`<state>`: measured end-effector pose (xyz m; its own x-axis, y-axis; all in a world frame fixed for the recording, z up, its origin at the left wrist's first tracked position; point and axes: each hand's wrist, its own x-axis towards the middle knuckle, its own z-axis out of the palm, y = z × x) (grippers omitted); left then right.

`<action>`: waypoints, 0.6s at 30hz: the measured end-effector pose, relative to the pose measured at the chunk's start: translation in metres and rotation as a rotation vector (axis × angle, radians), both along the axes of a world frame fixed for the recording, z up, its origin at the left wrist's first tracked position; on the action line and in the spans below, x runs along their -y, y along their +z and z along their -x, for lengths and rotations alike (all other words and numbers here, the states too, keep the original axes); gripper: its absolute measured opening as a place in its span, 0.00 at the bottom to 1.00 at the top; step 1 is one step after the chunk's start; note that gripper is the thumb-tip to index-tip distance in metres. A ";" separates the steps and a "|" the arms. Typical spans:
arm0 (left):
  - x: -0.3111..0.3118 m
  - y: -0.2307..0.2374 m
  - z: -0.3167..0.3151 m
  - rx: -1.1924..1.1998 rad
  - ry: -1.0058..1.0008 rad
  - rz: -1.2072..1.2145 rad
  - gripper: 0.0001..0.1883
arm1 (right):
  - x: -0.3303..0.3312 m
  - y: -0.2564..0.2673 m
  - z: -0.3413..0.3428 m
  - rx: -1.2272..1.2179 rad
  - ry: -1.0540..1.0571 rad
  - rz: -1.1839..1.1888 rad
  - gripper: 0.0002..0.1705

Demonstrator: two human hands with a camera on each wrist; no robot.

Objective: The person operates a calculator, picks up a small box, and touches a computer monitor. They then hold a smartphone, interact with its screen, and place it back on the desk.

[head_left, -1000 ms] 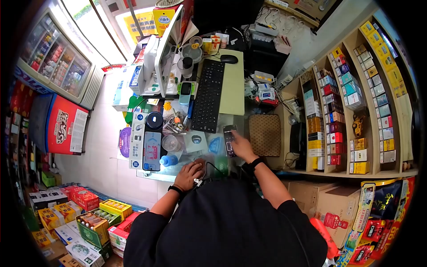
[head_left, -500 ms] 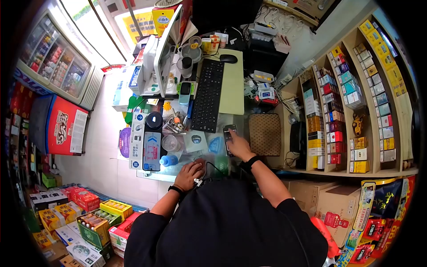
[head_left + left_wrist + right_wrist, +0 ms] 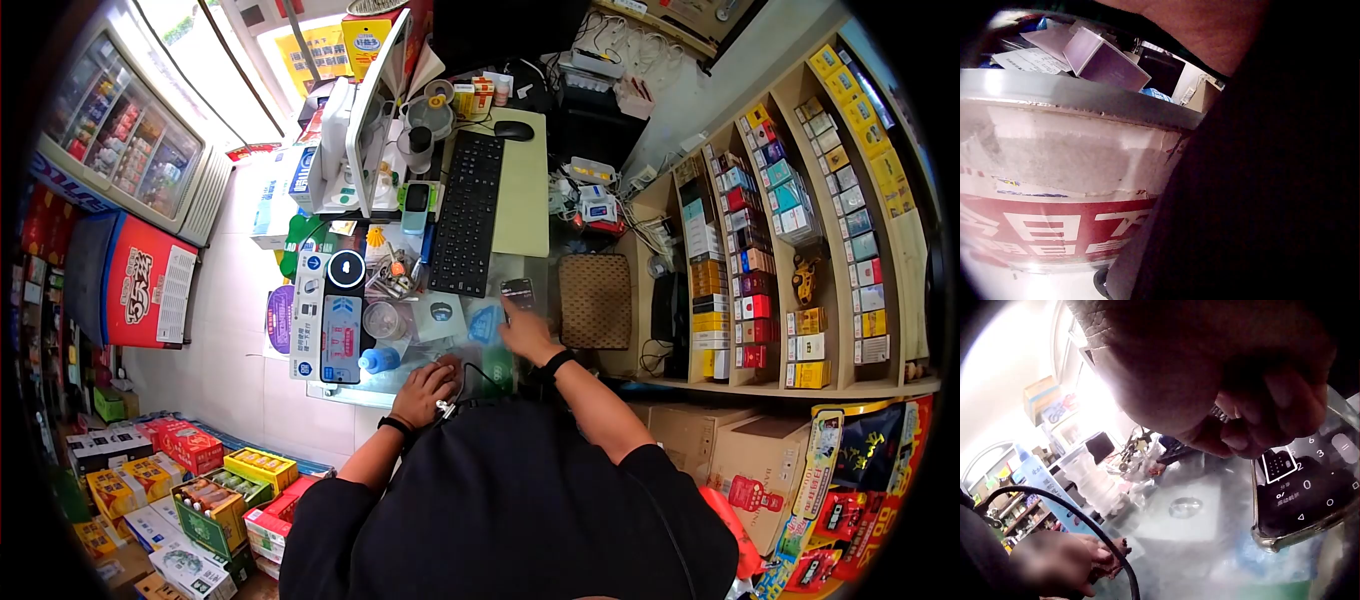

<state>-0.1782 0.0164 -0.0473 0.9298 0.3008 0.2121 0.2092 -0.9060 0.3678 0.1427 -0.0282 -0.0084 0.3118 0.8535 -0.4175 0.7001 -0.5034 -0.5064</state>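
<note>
A dark phone [image 3: 517,292] lies face up on the glass counter, its lower part covered by my right hand [image 3: 528,334]. In the right wrist view my right hand [image 3: 1229,381] hovers over the phone [image 3: 1304,497], several fingers bent; whether a fingertip touches the screen I cannot tell. Digits and a small keypad picture show on that screen. My left hand [image 3: 427,393] rests palm down at the counter's near edge, fingers relaxed, by a thin black cable. The left wrist view has only part of a hand or wrist [image 3: 1204,28] above a bin [image 3: 1066,150].
A keyboard [image 3: 467,215] and mouse [image 3: 514,131] lie beyond the phone. Left of it are a blue-capped bottle [image 3: 378,360], a clear cup [image 3: 384,321] and a payment device [image 3: 341,340]. A woven seat [image 3: 595,302] and packed shelves [image 3: 800,250] stand right.
My right hand has shifted left across the phone, and the phone's screen looks different. A white ring now shows on the round top of the payment device. My left hand has stayed put.
</note>
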 end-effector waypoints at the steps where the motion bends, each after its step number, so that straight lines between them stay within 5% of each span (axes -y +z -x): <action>1: 0.000 0.000 0.000 -0.004 0.000 -0.003 0.21 | 0.000 -0.002 0.000 0.014 0.008 0.000 0.46; 12: 0.000 -0.002 0.001 -0.017 0.001 -0.010 0.21 | -0.002 0.005 0.004 0.021 0.027 0.054 0.48; 15: 0.000 -0.001 0.001 -0.014 0.003 -0.011 0.22 | -0.001 0.004 0.003 -0.022 -0.004 0.000 0.42; 18: 0.000 0.000 0.002 -0.029 0.004 -0.021 0.22 | 0.000 -0.035 -0.022 -0.180 -0.103 -0.462 0.28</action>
